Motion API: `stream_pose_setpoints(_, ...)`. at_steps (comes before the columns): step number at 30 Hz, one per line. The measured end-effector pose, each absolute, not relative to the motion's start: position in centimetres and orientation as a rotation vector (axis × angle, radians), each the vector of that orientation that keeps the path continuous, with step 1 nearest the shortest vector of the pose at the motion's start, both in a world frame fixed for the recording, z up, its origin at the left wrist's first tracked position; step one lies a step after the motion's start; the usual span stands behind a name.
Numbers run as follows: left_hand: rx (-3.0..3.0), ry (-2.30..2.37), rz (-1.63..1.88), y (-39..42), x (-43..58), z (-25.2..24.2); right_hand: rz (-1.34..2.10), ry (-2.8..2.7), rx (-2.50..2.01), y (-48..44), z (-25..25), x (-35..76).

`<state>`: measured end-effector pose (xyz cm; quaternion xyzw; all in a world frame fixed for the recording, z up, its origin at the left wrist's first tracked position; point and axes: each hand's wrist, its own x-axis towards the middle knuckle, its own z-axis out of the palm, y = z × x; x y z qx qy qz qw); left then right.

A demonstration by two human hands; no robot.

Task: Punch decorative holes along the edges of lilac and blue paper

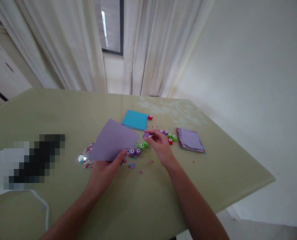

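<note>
My left hand (105, 171) grips a purple square sheet (114, 140) by its near edge, thumb on top, and the sheet is tilted up over the table. My right hand (160, 143) pinches a small rounded purple piece with a white eye-like spot (146, 135) between thumb and fingertips, just right of the sheet. Beside my left thumb lie several purple eye pieces (137, 152), with green eye pieces (141, 146) close by. Past my right hand are more green eye pieces (174, 138) and a red eye piece (170, 141).
A blue sheet stack (135, 119) lies farther back, with a red eye piece (150, 117) at its corner. A stack of purple-topped sheets with a punched edge (190, 139) is at right. Colourful bits (84, 160) lie partly under the sheet; a white cable (44, 203) runs at left.
</note>
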<state>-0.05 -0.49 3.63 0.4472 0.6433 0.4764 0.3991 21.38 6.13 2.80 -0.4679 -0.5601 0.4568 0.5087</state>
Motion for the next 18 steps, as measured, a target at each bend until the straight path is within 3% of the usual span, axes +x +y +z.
stream_pose_setpoints(4, 1.133, 1.631, 1.200, -0.5, -0.1, 3.6, 0.555, -1.734, -1.383, 7.2, 2.2, 23.7)
stream_pose_setpoints(7, 1.154, 1.644, 1.188, -0.5, -0.2, 3.5, 0.359, -1.937, -1.561, 7.4, 1.6, 24.1)
stream_pose_setpoints(10, 1.184, 1.674, 1.185, -0.4, -0.3, 3.4, 0.356, -2.078, -1.644, 7.2, 1.1, 23.7)
stream_pose_setpoints(16, 1.199, 1.658, 1.214, -0.5, -0.4, 3.3, 0.686, -2.002, -1.442, 7.3, 1.3, 24.0)
stream_pose_setpoints(18, 1.210, 1.660, 1.214, -0.5, -0.3, 3.3, 0.556, -1.949, -1.517, 7.8, 1.7, 25.2)
